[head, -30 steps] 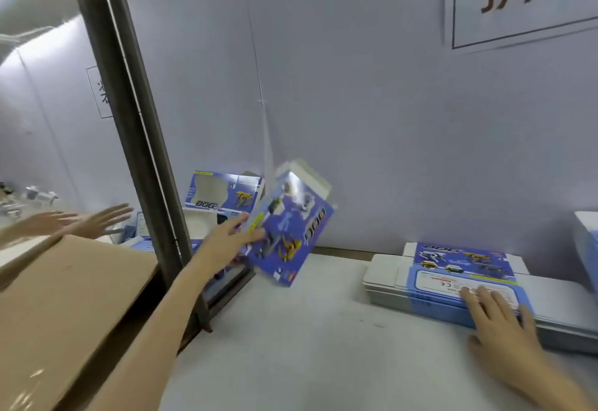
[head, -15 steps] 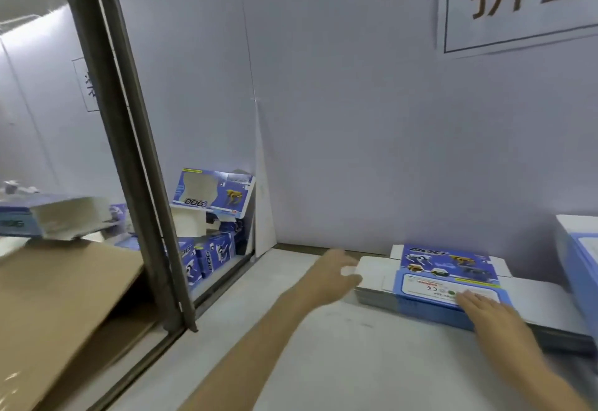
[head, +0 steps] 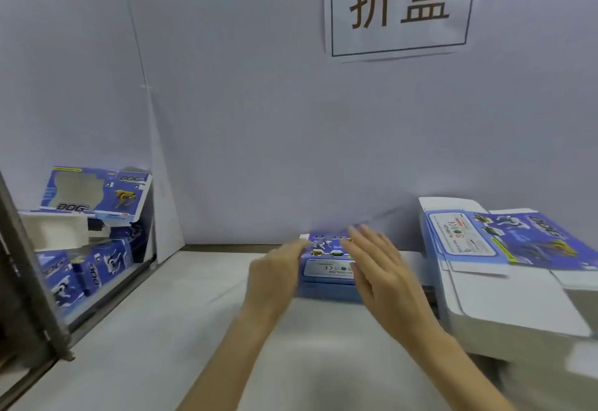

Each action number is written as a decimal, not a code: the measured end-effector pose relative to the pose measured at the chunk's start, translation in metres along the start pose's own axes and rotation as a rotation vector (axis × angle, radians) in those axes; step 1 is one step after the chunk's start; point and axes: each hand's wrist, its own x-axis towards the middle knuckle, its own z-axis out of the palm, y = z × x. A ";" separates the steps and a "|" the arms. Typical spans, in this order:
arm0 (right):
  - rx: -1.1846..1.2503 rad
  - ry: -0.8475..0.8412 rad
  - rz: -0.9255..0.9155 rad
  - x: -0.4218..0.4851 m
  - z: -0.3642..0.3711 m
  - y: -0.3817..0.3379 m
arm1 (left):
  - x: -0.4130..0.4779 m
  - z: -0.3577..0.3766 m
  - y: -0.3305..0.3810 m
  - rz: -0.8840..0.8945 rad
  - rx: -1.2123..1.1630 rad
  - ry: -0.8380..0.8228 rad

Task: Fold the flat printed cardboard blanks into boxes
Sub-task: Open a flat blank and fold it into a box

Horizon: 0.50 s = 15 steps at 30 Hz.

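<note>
— Where does the next piece lie, relative to the person's hands?

— The blue printed flat cardboard blank sits at centre frame on the white tabletop, hard against the grey back wall. It lies directly between the two hands, just ahead of them, with its long axis seemingly running left to right across the picture. The left hand is at its left end, fingers extended and touching or nearly touching the edge — blur makes contact hard to judge. The right hand covers its right part, fingers straight and spread, holding nothing. Both look equally near, so a two-handed lift seems the likely next step.

— And what can't be made out?

— The blank's right end is hidden under the right hand, and whether it is one sheet or a small stack is unclear. The tall pile of white and blue flat blanks at the right edge is cut off by the frame. At lower left, the folded blue boxes behind the dark metal post are partly blocked — their number cannot be told.
</note>
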 end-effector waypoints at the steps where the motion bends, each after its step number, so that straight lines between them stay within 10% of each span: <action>1: 0.049 0.079 0.040 0.006 -0.010 -0.004 | 0.008 -0.014 -0.003 -0.079 -0.021 0.139; 4: 0.236 0.283 0.348 0.020 -0.044 -0.017 | 0.031 -0.057 -0.003 -0.381 -0.424 0.405; 8: 0.589 0.151 0.786 0.024 -0.067 -0.023 | 0.025 -0.072 0.019 -0.572 -1.038 0.259; 15: 0.750 0.085 0.868 0.008 -0.069 -0.007 | 0.003 -0.059 0.040 -0.566 -1.239 0.055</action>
